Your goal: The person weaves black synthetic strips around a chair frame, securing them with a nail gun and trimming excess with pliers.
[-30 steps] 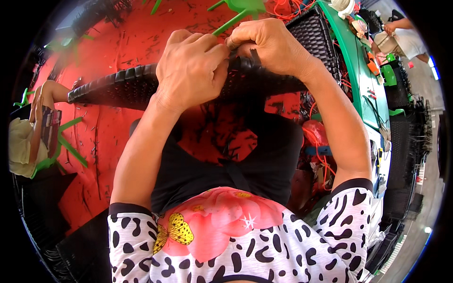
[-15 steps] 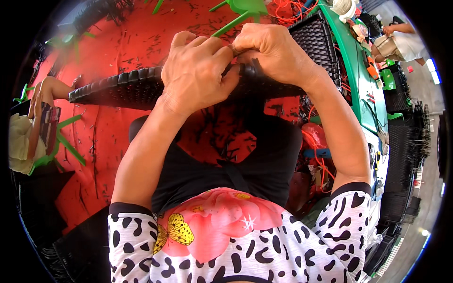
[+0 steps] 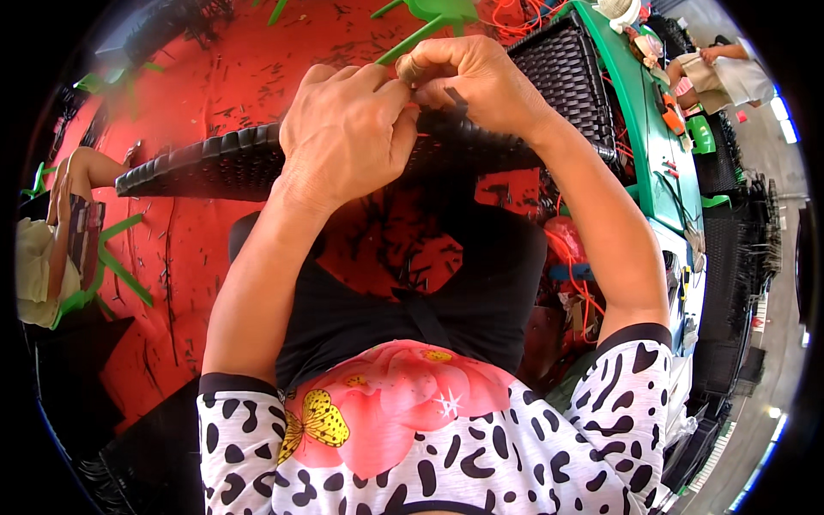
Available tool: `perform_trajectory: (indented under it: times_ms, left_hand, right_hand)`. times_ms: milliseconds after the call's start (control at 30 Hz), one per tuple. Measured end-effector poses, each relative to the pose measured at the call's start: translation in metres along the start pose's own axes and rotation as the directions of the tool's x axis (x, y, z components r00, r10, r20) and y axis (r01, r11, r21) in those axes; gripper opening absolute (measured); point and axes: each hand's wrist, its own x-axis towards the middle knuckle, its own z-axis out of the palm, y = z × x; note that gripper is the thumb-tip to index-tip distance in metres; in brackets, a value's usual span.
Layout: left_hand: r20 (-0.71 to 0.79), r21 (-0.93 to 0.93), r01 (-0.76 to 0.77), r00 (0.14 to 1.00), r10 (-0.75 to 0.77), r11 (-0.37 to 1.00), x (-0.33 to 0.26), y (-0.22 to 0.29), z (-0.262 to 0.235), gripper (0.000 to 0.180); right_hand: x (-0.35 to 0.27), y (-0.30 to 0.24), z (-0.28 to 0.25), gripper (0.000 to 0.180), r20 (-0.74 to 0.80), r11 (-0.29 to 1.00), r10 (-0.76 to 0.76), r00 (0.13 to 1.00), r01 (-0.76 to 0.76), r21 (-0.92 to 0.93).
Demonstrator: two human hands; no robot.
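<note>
A black woven wicker panel [image 3: 206, 163] stretches across in front of me, above my lap. My left hand [image 3: 348, 129] is closed over its upper edge, back of the hand up, fingertips hidden behind. Close beside it, my right hand [image 3: 481, 86] has its fingers bent in a pinch at the same edge, near the left knuckles. A short dark strip [image 3: 456, 104] shows under the right fingers, but what the fingertips grip is too hidden to make out. Something brownish, perhaps a ring or finger wrap, circles one right finger.
Black scraps litter the red floor [image 3: 206, 86]. At right are another woven black section [image 3: 566, 73], a green table [image 3: 644, 129] with tools, and orange tubing [image 3: 584, 296]. A seated person [image 3: 60, 240] is at left, another person [image 3: 725, 73] at far right. A green stool [image 3: 438, 13] stands ahead.
Both hands have shifted slightly left. The right fingers have lifted and drawn into a tighter bend near the left knuckles. The woven panel has tilted a little, its left end lower.
</note>
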Motion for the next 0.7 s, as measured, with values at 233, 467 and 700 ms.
perform_trajectory:
  times_ms: [233,467,700]
  left_hand:
    - [0.044,0.020,0.047,0.998,-0.048,0.999,0.005,0.005,0.002,0.013]
    - [0.127,0.024,0.126,0.984,-0.128,0.992,0.002,0.000,-0.003,0.013]
    - [0.204,0.032,0.092,0.974,-0.097,0.995,0.005,-0.005,-0.004,0.014]
  right_hand:
    - [-0.009,0.023,0.005,0.016,-0.051,0.965,0.049,0.998,-0.034,0.261]
    - [-0.009,0.022,0.019,0.016,-0.167,0.995,-0.051,0.985,0.064,0.078]
    - [-0.022,0.012,0.023,0.015,-0.249,0.957,-0.198,0.948,0.132,-0.258]
